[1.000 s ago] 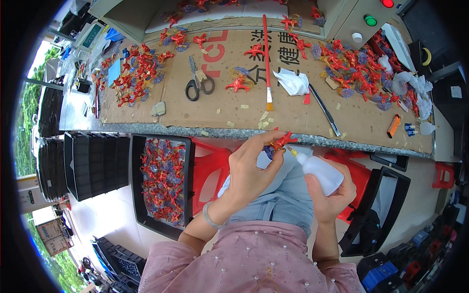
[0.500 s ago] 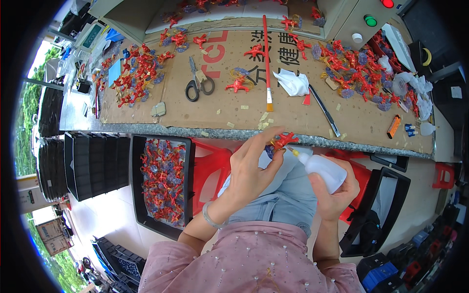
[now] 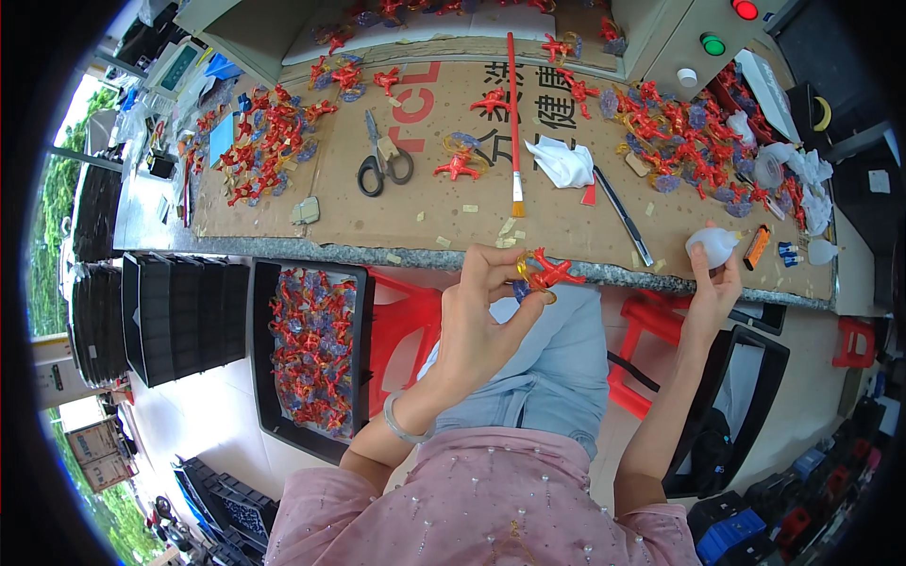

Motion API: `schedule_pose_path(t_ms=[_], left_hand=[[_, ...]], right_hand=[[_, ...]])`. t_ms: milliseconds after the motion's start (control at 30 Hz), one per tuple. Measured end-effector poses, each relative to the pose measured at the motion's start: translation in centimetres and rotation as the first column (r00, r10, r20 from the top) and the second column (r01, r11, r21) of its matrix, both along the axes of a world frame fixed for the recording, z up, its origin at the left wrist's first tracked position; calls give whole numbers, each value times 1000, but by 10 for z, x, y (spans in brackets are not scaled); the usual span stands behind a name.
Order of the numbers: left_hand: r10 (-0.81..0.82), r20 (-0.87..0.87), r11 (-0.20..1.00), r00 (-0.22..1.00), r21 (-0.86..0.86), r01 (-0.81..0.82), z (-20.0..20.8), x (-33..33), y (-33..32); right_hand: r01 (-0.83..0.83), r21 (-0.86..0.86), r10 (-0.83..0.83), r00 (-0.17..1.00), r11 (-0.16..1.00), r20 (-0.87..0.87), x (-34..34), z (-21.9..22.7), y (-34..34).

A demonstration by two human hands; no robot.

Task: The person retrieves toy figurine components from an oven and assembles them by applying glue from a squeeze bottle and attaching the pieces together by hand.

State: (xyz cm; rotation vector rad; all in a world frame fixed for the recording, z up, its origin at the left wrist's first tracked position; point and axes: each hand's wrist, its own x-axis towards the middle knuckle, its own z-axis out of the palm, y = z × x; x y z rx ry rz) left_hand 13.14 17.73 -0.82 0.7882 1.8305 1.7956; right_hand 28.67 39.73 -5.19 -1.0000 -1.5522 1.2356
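Just off the table's front edge, my left hand pinches a small red plastic figure with yellow and purple translucent parts. Its red limbs point away from my fingers. To the right, my right hand is closed round a white squeeze bottle at the front edge, its nozzle pointing right. An orange lighter and some small blue pieces lie just beyond the bottle. Of the remaining figures, the nearest to my left hand is a red one farther back on the cardboard.
Piles of similar figures lie at the left and right of the cardboard-covered table. Scissors, a red-handled brush, crumpled white tissue and a black pen-like tool lie between. A black tray of figures stands lower left.
My right hand has carried the squeeze bottle away from the figure, rightward to the table edge, and its nozzle now points right. My left hand stays nearly in place, the figure turned slightly.
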Motion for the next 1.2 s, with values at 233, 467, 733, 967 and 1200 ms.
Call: schedule_pose_path(t_ms=[233, 467, 733, 967, 1200], left_hand=[[-71, 7, 997, 997, 0, 71, -12, 1, 0], [-229, 100, 970, 968, -62, 235, -7, -3, 4], [-370, -5, 912, 929, -189, 363, 1, -3, 4], [-258, -77, 964, 963, -84, 252, -10, 0, 1], [-274, -30, 961, 961, -41, 273, -14, -1, 1]], right_hand=[[10, 180, -52, 972, 984, 230, 1, -4, 1], [24, 169, -30, 999, 985, 32, 1, 36, -82], [-464, -263, 482, 876, 846, 4, -18, 28, -102], [-471, -183, 482, 876, 863, 20, -22, 21, -109], [-462, -93, 470, 878, 882, 90, -21, 24, -109]])
